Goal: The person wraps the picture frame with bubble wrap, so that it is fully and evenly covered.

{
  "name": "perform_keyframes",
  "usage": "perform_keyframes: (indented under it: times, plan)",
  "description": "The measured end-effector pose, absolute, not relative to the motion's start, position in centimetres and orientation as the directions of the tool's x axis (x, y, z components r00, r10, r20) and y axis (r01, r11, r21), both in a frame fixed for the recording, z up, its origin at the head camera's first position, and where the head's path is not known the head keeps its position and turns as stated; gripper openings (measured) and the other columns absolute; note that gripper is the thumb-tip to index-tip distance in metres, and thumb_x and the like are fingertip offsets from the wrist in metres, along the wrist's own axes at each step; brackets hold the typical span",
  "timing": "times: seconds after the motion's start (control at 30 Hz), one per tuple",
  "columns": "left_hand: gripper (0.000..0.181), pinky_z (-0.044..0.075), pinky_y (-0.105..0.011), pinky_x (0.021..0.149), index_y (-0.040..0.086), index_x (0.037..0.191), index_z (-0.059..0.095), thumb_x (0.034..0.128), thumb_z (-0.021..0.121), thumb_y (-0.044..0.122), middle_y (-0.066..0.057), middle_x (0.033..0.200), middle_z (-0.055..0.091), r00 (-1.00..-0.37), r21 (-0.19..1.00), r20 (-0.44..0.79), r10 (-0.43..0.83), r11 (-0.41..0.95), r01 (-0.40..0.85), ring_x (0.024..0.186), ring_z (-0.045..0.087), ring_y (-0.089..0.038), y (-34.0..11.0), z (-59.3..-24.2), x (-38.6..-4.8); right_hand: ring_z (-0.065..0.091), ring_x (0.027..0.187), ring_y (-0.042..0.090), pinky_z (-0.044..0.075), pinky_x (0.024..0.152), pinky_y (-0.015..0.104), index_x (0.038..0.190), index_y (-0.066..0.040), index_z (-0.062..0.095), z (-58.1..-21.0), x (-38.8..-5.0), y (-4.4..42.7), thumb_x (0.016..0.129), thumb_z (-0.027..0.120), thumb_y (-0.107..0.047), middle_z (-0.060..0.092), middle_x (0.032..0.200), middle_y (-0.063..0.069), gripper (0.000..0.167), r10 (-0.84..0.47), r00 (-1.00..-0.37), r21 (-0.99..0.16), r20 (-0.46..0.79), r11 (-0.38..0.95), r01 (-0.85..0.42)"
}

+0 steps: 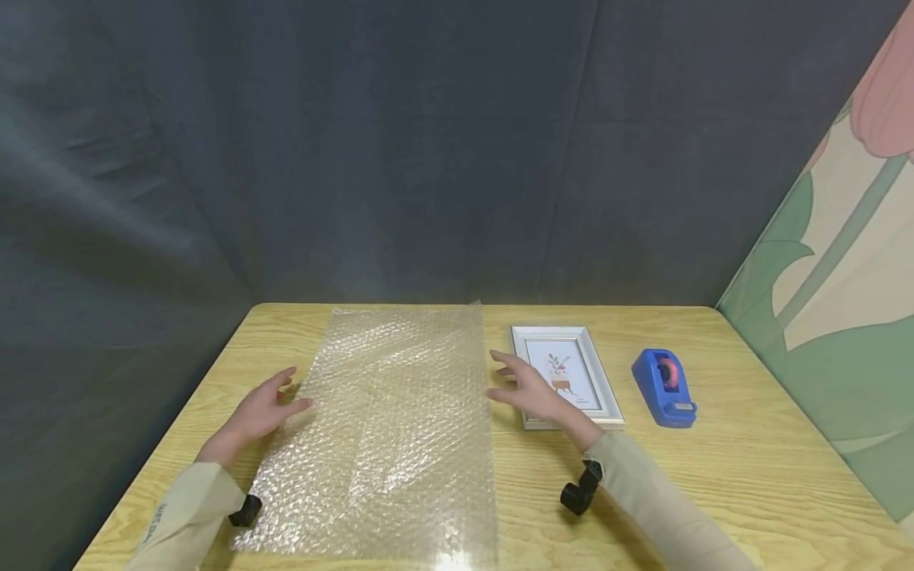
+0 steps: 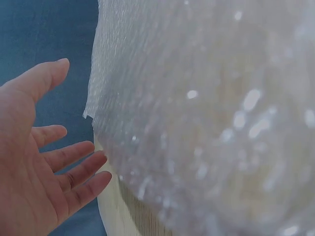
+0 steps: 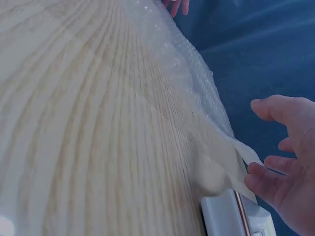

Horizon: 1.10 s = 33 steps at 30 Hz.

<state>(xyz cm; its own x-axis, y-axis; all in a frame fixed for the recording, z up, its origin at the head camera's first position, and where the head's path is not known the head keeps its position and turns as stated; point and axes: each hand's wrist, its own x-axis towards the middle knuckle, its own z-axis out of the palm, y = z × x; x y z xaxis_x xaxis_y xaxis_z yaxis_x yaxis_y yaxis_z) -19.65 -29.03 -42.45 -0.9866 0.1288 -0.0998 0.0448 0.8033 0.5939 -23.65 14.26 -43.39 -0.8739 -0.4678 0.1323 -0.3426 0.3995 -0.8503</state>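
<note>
A clear sheet of bubble wrap (image 1: 400,420) lies spread flat on the wooden table. My left hand (image 1: 260,411) hovers at its left edge, fingers loosely bent and holding nothing; the left wrist view shows the same hand (image 2: 59,162) with fingers spread beside the wrap (image 2: 162,123). Past the sheet's right edge, my right hand (image 1: 530,390) hangs over the left side of a white picture frame (image 1: 605,388) with a potted-plant print. In the right wrist view that hand (image 3: 290,167) is empty, near the frame's corner (image 3: 224,214).
A blue tape dispenser (image 1: 653,388) with a pink core stands right of the picture frame. Behind the wooden table (image 1: 757,444) hangs a dark curtain (image 1: 428,159). A flower-patterned wall (image 1: 850,317) borders the right side.
</note>
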Motion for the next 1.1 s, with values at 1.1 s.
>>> perform_keyframes:
  times: [1.1]
  plan:
    - [0.066,0.046,-0.035,0.069,-0.015,0.132,0.03,0.0817,0.064,0.01,-0.021,0.103,0.048,-0.98,0.677,-0.097,0.177,0.733,0.065,0.088,0.051,-0.029,-29.3,-43.8,-19.4,0.058,0.095,0.033,0.048,0.06,0.017,0.139,0.009,0.02,-45.1,-25.7,11.1,0.079,0.053,0.014,0.038,0.134,0.027,0.069,-0.297,-0.955,-0.949,0.007,0.298,-0.099]
